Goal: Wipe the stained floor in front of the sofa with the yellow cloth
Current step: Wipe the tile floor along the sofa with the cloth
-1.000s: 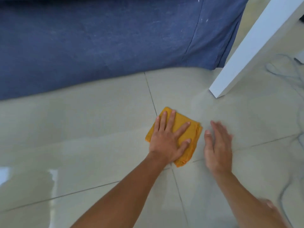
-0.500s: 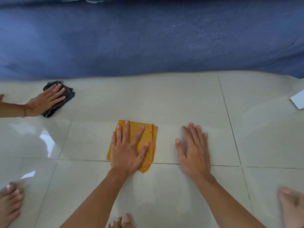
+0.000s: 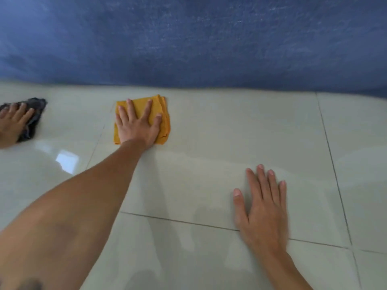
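Observation:
A folded yellow cloth [image 3: 162, 105] lies flat on the glossy pale tiled floor [image 3: 230, 132], close to the base of the blue sofa [image 3: 188, 38]. My left hand [image 3: 138, 124] is pressed flat on top of the cloth with fingers spread, arm stretched forward. My right hand [image 3: 261, 204] rests flat on the bare tiles nearer to me and to the right, fingers apart, holding nothing. A damp sheen shows on the tiles between the two hands.
At the far left another person's hand [image 3: 14, 122] presses a dark grey cloth [image 3: 34, 114] on the floor by the sofa. Grout lines cross the tiles. A bright window reflection [image 3: 67, 162] shines on the left tiles.
My left hand has pushed the yellow cloth forward and left, up near the sofa base. My right hand stayed flat on the floor. The view has shifted leftward along the sofa.

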`<state>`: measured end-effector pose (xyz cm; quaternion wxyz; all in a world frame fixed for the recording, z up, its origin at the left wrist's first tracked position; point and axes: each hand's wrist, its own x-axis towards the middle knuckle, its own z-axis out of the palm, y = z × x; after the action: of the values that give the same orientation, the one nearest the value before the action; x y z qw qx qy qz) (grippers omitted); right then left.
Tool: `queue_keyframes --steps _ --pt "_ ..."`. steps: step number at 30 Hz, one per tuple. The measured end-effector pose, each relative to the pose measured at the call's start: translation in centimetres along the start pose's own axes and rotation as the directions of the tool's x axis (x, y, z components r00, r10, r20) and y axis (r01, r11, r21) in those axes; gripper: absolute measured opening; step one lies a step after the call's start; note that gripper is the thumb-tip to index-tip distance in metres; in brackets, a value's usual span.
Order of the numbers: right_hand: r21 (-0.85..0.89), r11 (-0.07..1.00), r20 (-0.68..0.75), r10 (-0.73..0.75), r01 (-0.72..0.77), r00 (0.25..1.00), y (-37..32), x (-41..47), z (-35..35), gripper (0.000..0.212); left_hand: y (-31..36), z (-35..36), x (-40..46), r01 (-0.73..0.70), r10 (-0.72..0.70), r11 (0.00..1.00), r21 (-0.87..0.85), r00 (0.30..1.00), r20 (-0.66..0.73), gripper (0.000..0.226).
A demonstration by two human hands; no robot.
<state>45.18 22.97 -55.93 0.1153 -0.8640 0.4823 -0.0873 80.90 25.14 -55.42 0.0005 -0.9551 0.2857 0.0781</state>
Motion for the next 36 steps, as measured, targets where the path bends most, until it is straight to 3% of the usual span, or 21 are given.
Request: queue_keyframes --steps 2,5,7,9,11,14,19,22,26,28,31,36 --pt "0.036 0.999 -0.019 -0.006 0.007 1.0 -0.1 0.2 0.0 0.065 4.2 0.3 -1.3 -0.114 0.114 0.993 -0.001 0.993 0.007 0.069" --pt "0.222 0.975 -0.087 0.02 0.0 0.996 -0.1 0.4 -0.3 0.06 8.6 1.0 -6.4 -0.31 0.309 0.951 0.011 0.95 0.041 0.067" --pt "0.283 0.959 -0.135 0.036 0.003 0.99 0.2 0.4 -0.8 0.056 8.2 1.5 -10.5 -0.423 0.421 0.906 0.023 0.905 0.061 0.066" --pt "0.213 0.977 -0.18 0.06 -0.021 0.982 1.3 0.6 -1.4 0.054 4.9 1.8 -14.0 -0.492 0.49 0.869 0.046 0.87 0.052 0.066" --pt "0.134 0.985 -0.175 0.128 -0.105 0.976 3.4 1.2 -2.3 0.056 0.5 1.9 -15.5 -0.466 0.465 0.883 0.059 0.885 0.03 0.066" --pt "0.026 0.982 -0.161 0.187 -0.185 0.969 7.3 1.7 -3.1 0.059 -3.7 1.3 -13.4 -0.305 0.305 0.952 0.035 0.952 0.02 0.067" --pt "-0.074 0.985 -0.188 0.141 -0.157 0.972 9.0 1.8 -2.6 0.056 -1.8 0.4 -5.9 -0.019 0.019 1.0 -0.017 1.0 -0.013 0.069" --pt "-0.069 0.984 -0.197 0.148 -0.164 0.969 9.2 1.8 -2.3 0.056 3.3 0.6 -3.2 0.015 -0.015 0.999 -0.035 1.0 -0.009 0.07" --pt "-0.032 0.987 -0.173 0.149 -0.157 0.974 9.4 1.9 -2.4 0.056 12.9 1.1 -2.9 -0.119 0.119 0.993 -0.011 0.993 -0.014 0.071" --pt "0.087 0.985 -0.19 0.163 -0.148 0.968 9.6 1.7 -2.5 0.055 18.8 1.6 -4.0 -0.203 0.203 0.979 -0.001 0.979 -0.007 0.071" --pt "0.303 0.947 -0.251 0.185 -0.105 0.95 10.9 1.4 -3.4 0.053 28.5 2.3 -6.1 -0.345 0.345 0.939 -0.005 0.939 -0.006 0.071" --pt "0.323 0.922 -0.367 0.329 -0.212 0.87 18.7 1.1 -6.5 0.048 43.5 3.9 -12.7 -0.571 0.571 0.821 -0.006 0.82 0.035 0.071"
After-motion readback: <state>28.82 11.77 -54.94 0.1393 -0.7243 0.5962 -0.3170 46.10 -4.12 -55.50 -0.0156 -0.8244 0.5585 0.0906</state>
